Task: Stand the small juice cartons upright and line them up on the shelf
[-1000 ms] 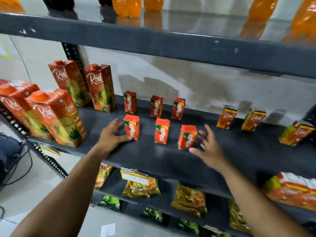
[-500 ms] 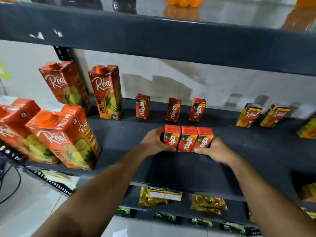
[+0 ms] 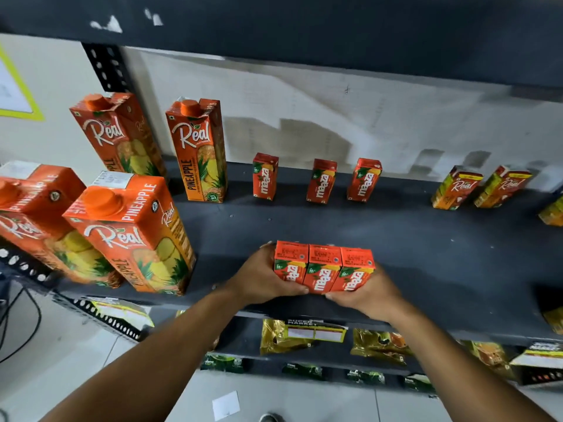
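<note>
Three small orange Maaza cartons (image 3: 323, 268) stand upright, pressed side by side near the front edge of the dark shelf (image 3: 426, 245). My left hand (image 3: 262, 277) cups the left end of this row and my right hand (image 3: 370, 292) cups the right end, squeezing them together. Further back, three more small Maaza cartons stand apart along the wall: one at the left (image 3: 265, 176), one in the middle (image 3: 321, 181), one at the right (image 3: 364, 179). Two small Real cartons (image 3: 457, 187) (image 3: 502, 187) lean at the back right.
Tall Real pineapple cartons stand at the left, two at the back (image 3: 198, 150) and two at the front (image 3: 134, 233). The shelf above (image 3: 304, 28) overhangs closely. A lower shelf holds yellow snack packets (image 3: 292, 333). Cables lie on the floor at the left.
A second ago the three front cartons stood apart with my hands open beside them. My hands closed in from both sides and pushed them into one tight row, then drew it slightly forward.
</note>
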